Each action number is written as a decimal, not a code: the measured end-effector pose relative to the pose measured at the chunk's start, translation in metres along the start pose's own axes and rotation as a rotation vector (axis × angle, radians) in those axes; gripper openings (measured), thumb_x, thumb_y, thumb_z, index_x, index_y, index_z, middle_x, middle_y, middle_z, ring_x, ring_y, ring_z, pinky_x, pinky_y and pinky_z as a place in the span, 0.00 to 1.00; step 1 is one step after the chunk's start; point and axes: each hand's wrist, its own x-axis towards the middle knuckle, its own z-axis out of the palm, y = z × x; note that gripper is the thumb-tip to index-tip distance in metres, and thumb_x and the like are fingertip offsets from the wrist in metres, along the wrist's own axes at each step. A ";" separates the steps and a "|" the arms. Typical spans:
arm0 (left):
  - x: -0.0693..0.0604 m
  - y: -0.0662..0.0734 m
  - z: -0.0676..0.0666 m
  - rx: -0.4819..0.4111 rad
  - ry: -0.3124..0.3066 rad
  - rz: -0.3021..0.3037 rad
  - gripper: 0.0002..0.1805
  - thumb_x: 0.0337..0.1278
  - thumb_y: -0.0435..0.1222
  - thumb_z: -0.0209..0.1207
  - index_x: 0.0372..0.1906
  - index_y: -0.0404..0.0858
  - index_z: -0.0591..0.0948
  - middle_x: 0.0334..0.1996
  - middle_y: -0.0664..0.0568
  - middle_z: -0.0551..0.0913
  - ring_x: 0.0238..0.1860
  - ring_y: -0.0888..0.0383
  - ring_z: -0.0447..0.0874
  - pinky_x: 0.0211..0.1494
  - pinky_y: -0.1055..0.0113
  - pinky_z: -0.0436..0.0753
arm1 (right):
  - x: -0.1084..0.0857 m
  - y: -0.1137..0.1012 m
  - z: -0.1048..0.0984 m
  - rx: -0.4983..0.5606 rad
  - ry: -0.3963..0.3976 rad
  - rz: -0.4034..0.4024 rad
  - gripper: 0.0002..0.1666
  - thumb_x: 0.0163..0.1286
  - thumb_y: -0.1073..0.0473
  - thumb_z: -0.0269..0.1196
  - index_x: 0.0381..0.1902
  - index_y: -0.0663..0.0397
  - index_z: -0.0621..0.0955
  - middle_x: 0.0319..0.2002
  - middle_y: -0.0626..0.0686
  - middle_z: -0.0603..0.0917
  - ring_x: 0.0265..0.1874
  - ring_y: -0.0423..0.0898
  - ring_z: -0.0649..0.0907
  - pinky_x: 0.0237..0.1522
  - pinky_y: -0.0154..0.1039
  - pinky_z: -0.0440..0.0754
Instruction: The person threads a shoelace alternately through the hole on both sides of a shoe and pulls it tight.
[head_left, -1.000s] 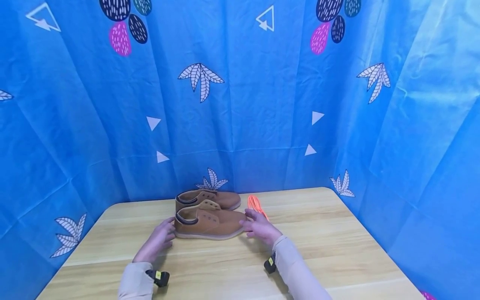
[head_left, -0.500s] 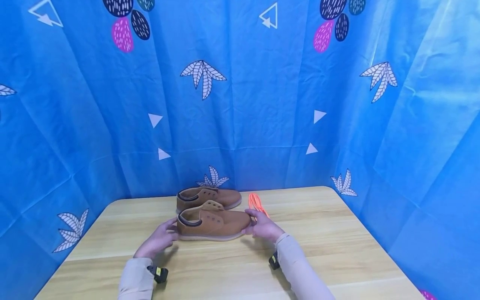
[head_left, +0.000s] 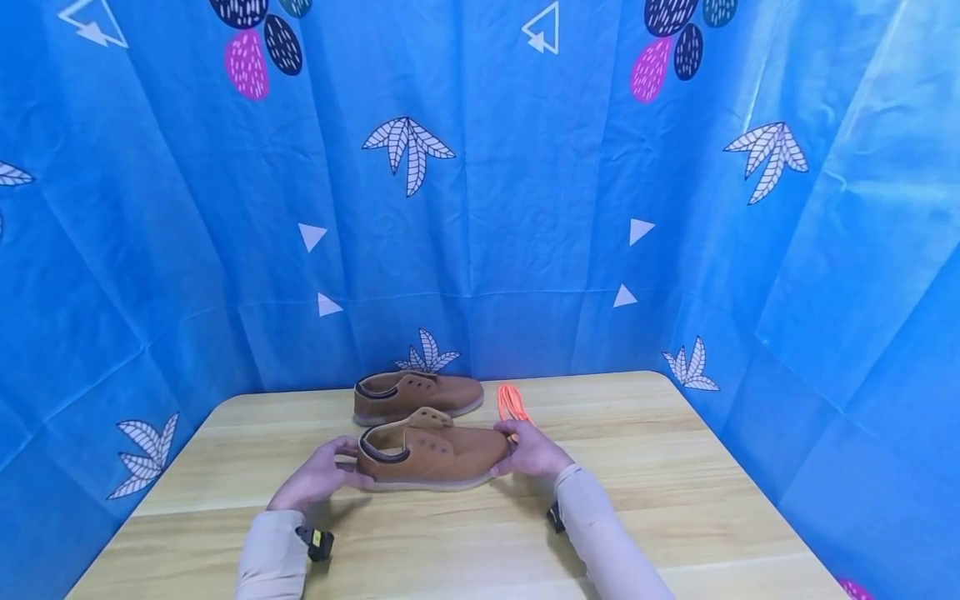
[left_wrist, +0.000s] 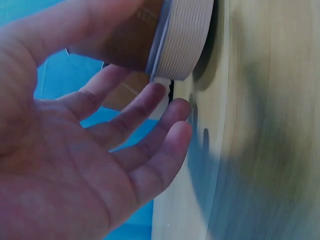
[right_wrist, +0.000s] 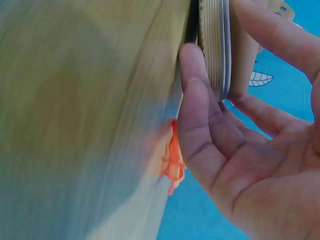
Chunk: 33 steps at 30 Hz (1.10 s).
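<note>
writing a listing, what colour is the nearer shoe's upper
The shoe's upper is brown, clearest in the head view.

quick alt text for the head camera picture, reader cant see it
A left hand at the heel and a right hand at the toe hold a brown shoe at a wood-grain table. A matching shoe stands behind it, with an orange cord bundle beyond the right hand and a patterned blue curtain as backdrop.

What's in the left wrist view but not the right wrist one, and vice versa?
Left wrist only: the left hand, the heel end of the near shoe, and part of the far shoe.
Right wrist only: the right hand, the near shoe's toe end and the orange cord.
Both: the near shoe's ridged sole edge, wooden table, blue backdrop.
</note>
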 end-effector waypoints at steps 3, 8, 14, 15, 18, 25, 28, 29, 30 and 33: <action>-0.001 0.000 0.000 0.006 -0.021 0.004 0.37 0.43 0.34 0.78 0.60 0.30 0.75 0.58 0.37 0.82 0.59 0.39 0.83 0.68 0.32 0.70 | -0.001 0.000 -0.002 -0.056 -0.002 -0.007 0.48 0.50 0.66 0.81 0.68 0.72 0.73 0.65 0.66 0.79 0.69 0.64 0.75 0.71 0.60 0.73; -0.004 0.006 0.000 0.042 -0.088 0.032 0.40 0.41 0.34 0.79 0.61 0.29 0.74 0.49 0.42 0.86 0.48 0.50 0.87 0.64 0.36 0.73 | -0.008 -0.002 -0.008 -0.122 -0.027 -0.014 0.47 0.47 0.65 0.82 0.65 0.70 0.77 0.61 0.64 0.83 0.66 0.63 0.78 0.72 0.62 0.71; -0.008 0.009 0.001 0.112 -0.195 0.113 0.47 0.42 0.36 0.79 0.69 0.25 0.71 0.48 0.47 0.87 0.43 0.55 0.87 0.59 0.50 0.80 | -0.016 -0.007 -0.015 -0.178 -0.083 -0.008 0.39 0.45 0.64 0.83 0.58 0.61 0.83 0.55 0.57 0.86 0.61 0.59 0.81 0.70 0.62 0.72; -0.009 0.010 0.001 0.119 -0.212 0.124 0.45 0.42 0.36 0.79 0.68 0.26 0.72 0.47 0.47 0.88 0.43 0.55 0.87 0.57 0.53 0.81 | -0.018 -0.008 -0.016 -0.185 -0.091 -0.007 0.38 0.45 0.64 0.83 0.56 0.60 0.83 0.54 0.56 0.86 0.60 0.58 0.81 0.69 0.62 0.73; -0.010 0.012 0.005 0.128 -0.248 0.155 0.41 0.43 0.37 0.79 0.65 0.29 0.76 0.48 0.48 0.88 0.43 0.55 0.87 0.53 0.58 0.80 | -0.022 -0.009 -0.019 -0.205 -0.112 -0.002 0.35 0.45 0.64 0.83 0.54 0.58 0.84 0.51 0.53 0.86 0.57 0.55 0.82 0.68 0.61 0.74; -0.012 0.019 0.015 0.175 -0.236 0.124 0.53 0.38 0.39 0.82 0.71 0.24 0.69 0.53 0.45 0.86 0.48 0.53 0.86 0.62 0.45 0.80 | -0.027 -0.008 -0.028 -0.261 -0.158 0.006 0.34 0.44 0.64 0.83 0.51 0.57 0.84 0.49 0.52 0.86 0.52 0.51 0.82 0.65 0.59 0.77; -0.011 0.022 0.019 0.187 -0.239 0.108 0.57 0.37 0.39 0.82 0.73 0.22 0.65 0.53 0.45 0.86 0.47 0.53 0.86 0.62 0.44 0.80 | -0.030 -0.008 -0.033 -0.262 -0.172 0.024 0.35 0.43 0.65 0.83 0.52 0.57 0.83 0.49 0.53 0.85 0.52 0.50 0.82 0.65 0.59 0.76; -0.010 0.023 0.020 0.190 -0.242 0.106 0.58 0.37 0.39 0.82 0.73 0.22 0.64 0.52 0.45 0.85 0.46 0.53 0.85 0.61 0.46 0.80 | -0.031 -0.007 -0.035 -0.260 -0.176 0.033 0.36 0.43 0.65 0.83 0.52 0.57 0.83 0.50 0.53 0.85 0.52 0.51 0.82 0.66 0.60 0.76; -0.010 0.024 0.021 0.192 -0.247 0.109 0.58 0.37 0.39 0.82 0.73 0.22 0.64 0.51 0.46 0.85 0.45 0.54 0.85 0.60 0.47 0.80 | -0.032 -0.007 -0.037 -0.260 -0.176 0.044 0.36 0.43 0.65 0.83 0.53 0.57 0.83 0.51 0.53 0.85 0.53 0.51 0.82 0.66 0.60 0.76; -0.009 0.025 0.025 0.188 -0.269 0.126 0.57 0.38 0.39 0.82 0.73 0.23 0.64 0.47 0.48 0.86 0.43 0.55 0.85 0.58 0.51 0.80 | -0.035 -0.005 -0.040 -0.256 -0.182 0.066 0.37 0.42 0.65 0.83 0.54 0.57 0.82 0.52 0.53 0.84 0.53 0.51 0.82 0.67 0.61 0.75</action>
